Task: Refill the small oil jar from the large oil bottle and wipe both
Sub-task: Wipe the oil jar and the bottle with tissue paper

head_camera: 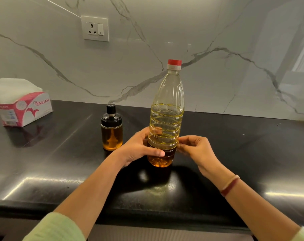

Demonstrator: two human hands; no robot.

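Large oil bottle (167, 119) upright between hands, left hand (140, 148) gripping its lower body, right hand (198, 150) against it, grip unclear

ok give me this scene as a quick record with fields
large oil bottle: upright on counter, red cap on, partly full
small oil jar: left of bottle, apart, black lid on, oil inside
left hand: grips bottle's lower part
right hand: fingertips at bottle's right side
tissue box: far left on counter
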